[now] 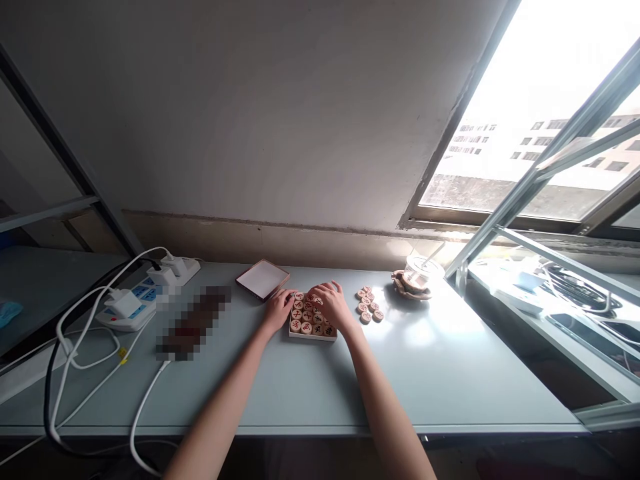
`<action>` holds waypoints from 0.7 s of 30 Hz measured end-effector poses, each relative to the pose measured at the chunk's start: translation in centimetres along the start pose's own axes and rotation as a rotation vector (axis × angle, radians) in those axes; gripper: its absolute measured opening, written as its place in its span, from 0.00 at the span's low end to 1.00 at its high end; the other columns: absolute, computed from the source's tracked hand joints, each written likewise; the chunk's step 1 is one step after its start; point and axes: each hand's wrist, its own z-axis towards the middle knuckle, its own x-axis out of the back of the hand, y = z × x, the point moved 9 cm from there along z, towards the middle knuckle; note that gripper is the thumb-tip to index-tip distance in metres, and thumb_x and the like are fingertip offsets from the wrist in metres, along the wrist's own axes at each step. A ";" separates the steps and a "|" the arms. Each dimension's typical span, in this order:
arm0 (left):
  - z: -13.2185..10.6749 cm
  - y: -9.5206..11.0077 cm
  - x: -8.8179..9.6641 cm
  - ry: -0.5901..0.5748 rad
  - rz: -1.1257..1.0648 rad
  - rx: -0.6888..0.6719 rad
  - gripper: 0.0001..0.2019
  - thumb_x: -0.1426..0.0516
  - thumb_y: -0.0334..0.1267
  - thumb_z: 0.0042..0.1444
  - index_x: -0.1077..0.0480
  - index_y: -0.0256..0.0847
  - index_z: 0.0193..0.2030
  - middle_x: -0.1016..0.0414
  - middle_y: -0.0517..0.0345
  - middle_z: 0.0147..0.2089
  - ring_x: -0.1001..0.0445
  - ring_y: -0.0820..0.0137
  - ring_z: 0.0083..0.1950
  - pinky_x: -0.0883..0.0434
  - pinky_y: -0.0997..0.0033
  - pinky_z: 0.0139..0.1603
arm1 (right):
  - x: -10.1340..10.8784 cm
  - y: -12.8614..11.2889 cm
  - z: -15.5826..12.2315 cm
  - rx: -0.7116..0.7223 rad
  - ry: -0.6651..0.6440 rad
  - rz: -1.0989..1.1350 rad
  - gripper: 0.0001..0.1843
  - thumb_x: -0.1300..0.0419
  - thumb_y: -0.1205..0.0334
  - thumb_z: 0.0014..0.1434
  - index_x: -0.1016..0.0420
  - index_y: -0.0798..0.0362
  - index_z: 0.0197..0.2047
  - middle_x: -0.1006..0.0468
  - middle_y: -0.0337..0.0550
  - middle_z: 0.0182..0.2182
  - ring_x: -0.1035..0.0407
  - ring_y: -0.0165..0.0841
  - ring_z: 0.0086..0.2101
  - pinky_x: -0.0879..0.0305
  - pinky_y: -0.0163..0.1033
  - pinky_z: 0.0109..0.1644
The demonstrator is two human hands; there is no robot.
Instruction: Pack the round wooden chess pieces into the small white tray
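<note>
Open box of round wooden pieces sits between hands. Left hand at box's left edge, fingers bent; right hand over box's right part, palm down, fingers curled. Cannot tell if either grips anything. Loose pieces right of box.
</note>
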 end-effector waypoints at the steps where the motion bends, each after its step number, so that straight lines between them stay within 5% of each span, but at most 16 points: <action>1: 0.0 0.0 0.0 0.003 0.000 0.002 0.13 0.53 0.35 0.58 0.31 0.42 0.46 0.28 0.53 0.47 0.31 0.65 0.51 0.34 0.63 0.53 | 0.0 0.0 0.0 -0.001 0.001 0.009 0.11 0.46 0.64 0.59 0.28 0.45 0.44 0.24 0.41 0.41 0.36 0.36 0.45 0.56 0.50 0.59; 8: -0.1 0.2 0.2 -0.001 -0.008 0.014 0.13 0.53 0.36 0.59 0.31 0.41 0.45 0.28 0.52 0.47 0.30 0.65 0.49 0.33 0.64 0.51 | 1.5 0.7 -0.3 -0.035 0.074 0.002 0.15 0.48 0.59 0.61 0.31 0.44 0.51 0.25 0.42 0.44 0.36 0.37 0.45 0.53 0.48 0.57; 16: -0.1 0.0 0.1 -0.014 -0.010 0.019 0.13 0.53 0.36 0.58 0.31 0.41 0.46 0.28 0.53 0.47 0.30 0.65 0.49 0.33 0.64 0.52 | 3.6 8.0 -4.0 -0.391 0.149 -0.176 0.12 0.49 0.65 0.60 0.24 0.47 0.39 0.25 0.43 0.43 0.37 0.41 0.45 0.60 0.58 0.58; 18: -0.1 0.0 0.1 -0.008 -0.007 0.012 0.13 0.53 0.35 0.58 0.31 0.41 0.46 0.28 0.53 0.47 0.30 0.65 0.49 0.33 0.64 0.52 | 3.8 7.8 -4.1 -0.376 0.151 -0.141 0.14 0.49 0.69 0.58 0.24 0.45 0.40 0.26 0.43 0.47 0.38 0.42 0.48 0.61 0.59 0.58; 21: 0.0 -0.1 0.1 -0.003 0.002 0.016 0.13 0.53 0.35 0.58 0.31 0.41 0.46 0.28 0.53 0.47 0.30 0.65 0.49 0.33 0.63 0.52 | 2.5 4.2 -2.9 -0.170 0.038 0.076 0.17 0.48 0.68 0.58 0.27 0.41 0.48 0.28 0.40 0.50 0.38 0.39 0.49 0.49 0.51 0.55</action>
